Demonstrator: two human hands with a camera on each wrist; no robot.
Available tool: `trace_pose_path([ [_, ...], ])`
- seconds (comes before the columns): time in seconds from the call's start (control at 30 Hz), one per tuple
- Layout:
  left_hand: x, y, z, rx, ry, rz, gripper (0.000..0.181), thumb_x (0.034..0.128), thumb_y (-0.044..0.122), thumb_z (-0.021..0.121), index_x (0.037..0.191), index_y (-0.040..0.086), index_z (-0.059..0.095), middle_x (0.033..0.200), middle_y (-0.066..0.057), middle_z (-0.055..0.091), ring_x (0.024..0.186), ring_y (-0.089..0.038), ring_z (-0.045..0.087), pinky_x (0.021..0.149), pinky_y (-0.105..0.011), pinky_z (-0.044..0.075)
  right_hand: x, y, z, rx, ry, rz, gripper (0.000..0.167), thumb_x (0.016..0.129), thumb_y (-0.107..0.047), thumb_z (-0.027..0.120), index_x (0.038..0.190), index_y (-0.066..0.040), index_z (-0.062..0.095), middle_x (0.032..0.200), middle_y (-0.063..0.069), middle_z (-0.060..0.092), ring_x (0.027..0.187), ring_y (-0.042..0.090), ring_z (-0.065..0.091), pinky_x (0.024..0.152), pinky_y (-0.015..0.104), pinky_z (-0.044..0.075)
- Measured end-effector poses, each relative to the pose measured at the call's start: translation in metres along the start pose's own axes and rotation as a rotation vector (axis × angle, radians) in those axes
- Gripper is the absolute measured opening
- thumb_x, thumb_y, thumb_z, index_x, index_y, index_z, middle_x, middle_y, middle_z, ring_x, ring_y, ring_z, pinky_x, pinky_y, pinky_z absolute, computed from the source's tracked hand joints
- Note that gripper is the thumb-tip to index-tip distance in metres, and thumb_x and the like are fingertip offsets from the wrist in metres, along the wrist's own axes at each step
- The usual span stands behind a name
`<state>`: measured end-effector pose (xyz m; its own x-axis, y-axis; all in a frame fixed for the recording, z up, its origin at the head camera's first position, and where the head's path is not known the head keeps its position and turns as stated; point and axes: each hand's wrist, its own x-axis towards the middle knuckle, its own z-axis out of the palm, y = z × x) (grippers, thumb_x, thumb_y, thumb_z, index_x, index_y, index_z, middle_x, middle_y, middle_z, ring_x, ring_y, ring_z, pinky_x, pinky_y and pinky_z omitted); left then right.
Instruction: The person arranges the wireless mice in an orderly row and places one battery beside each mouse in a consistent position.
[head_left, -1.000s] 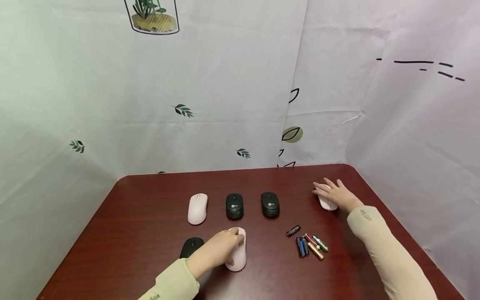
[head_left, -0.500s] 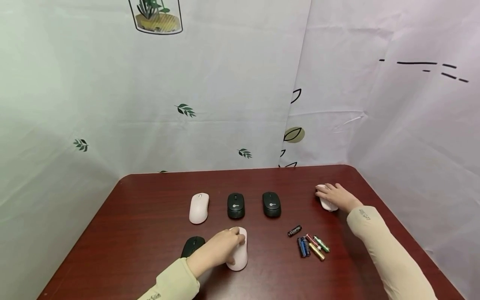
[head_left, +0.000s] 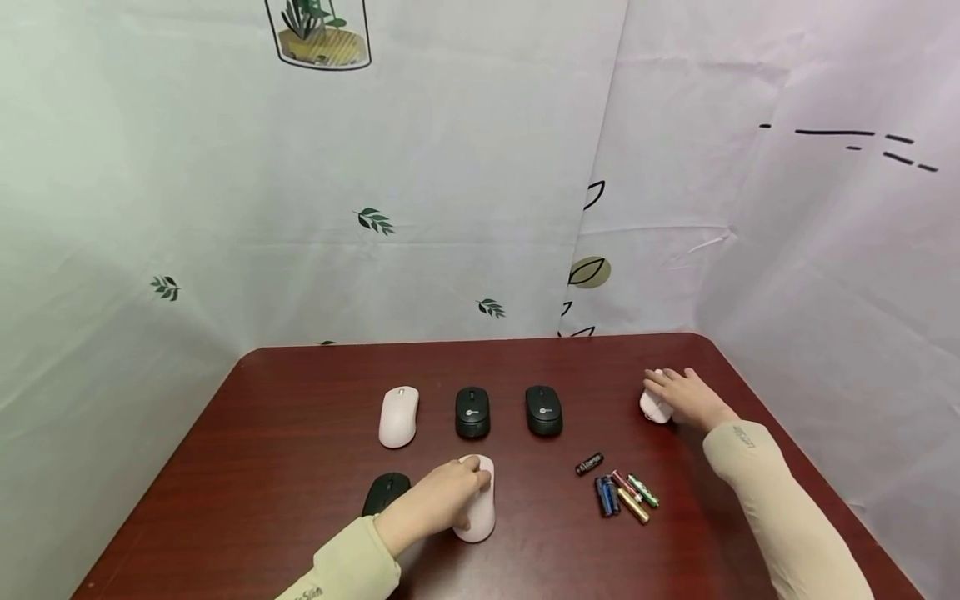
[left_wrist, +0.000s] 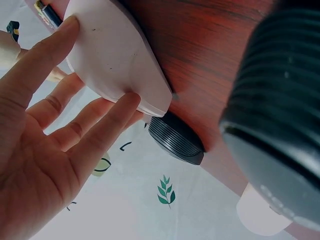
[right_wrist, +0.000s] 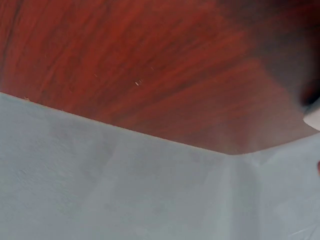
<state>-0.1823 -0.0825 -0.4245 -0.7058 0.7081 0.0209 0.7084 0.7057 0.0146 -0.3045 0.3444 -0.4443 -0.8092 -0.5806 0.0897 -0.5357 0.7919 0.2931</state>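
Note:
My left hand grips a pale pinkish-white computer mouse near the table's front middle. In the left wrist view, the thumb and fingers of the left hand touch the sides of this mouse. Toward the right back corner, my right hand holds a smaller white mouse, its fingers over the far end. The thumb of that hand is hidden. In the right wrist view only a bit of the white mouse shows at the right edge.
A black mouse lies beside my left wrist. Behind stand a white mouse and two black mice in a row. Several loose batteries lie between my hands on the dark red table. White printed cloth hangs behind.
My right hand's spread fingers have drawn together over the far end of the white mouse, and hand and mouse have shifted slightly right. The left hand has kept its hold without visible movement.

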Motion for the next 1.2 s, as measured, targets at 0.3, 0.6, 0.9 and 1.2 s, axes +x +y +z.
trace_pose_path([
  [0.3, 0.000, 0.000, 0.000, -0.001, -0.011, 0.003, 0.041, 0.0601, 0.021, 0.087, 0.092, 0.015, 0.063, 0.093, -0.001, 0.056, 0.079, -0.015, 0.059, 0.070, -0.025, 0.049, 0.002, 0.001, 0.011, 0.040, 0.271, -0.148, 0.057, 0.056, -0.017, 0.075, 0.104, 0.007, 0.055, 0.098, 0.019, 0.060, 0.088, 0.034, 0.059, 0.077, 0.047, 0.048],
  [0.6, 0.000, -0.002, 0.000, -0.026, -0.007, 0.006, 0.040, 0.0592, 0.019, 0.087, 0.090, 0.015, 0.062, 0.091, -0.001, 0.055, 0.079, -0.015, 0.058, 0.070, -0.024, 0.048, 0.019, -0.015, 0.000, 0.058, 0.454, -0.104, 0.067, 0.058, -0.031, 0.073, 0.107, 0.008, 0.049, 0.085, 0.015, 0.054, 0.067, 0.026, 0.052, 0.062, 0.041, 0.046],
  [0.9, -0.001, -0.005, -0.001, -0.064, -0.026, 0.007, 0.041, 0.0577, 0.017, 0.088, 0.091, 0.014, 0.063, 0.088, 0.001, 0.055, 0.074, -0.014, 0.056, 0.068, -0.023, 0.047, 0.032, -0.047, -0.012, 0.215, 0.469, 0.031, 0.071, 0.067, -0.026, 0.074, 0.131, -0.010, 0.048, 0.100, 0.017, 0.050, 0.068, 0.022, 0.053, 0.046, 0.031, 0.041],
  [1.2, 0.000, -0.005, 0.000, -0.077, -0.012, 0.017, 0.041, 0.0583, 0.016, 0.087, 0.091, 0.014, 0.064, 0.088, 0.000, 0.055, 0.074, -0.014, 0.055, 0.068, -0.023, 0.047, 0.043, -0.067, -0.025, 0.333, 0.498, 0.221, 0.064, 0.072, -0.022, 0.072, 0.126, 0.002, 0.048, 0.119, 0.023, 0.042, 0.072, 0.032, 0.058, 0.053, 0.043, 0.049],
])
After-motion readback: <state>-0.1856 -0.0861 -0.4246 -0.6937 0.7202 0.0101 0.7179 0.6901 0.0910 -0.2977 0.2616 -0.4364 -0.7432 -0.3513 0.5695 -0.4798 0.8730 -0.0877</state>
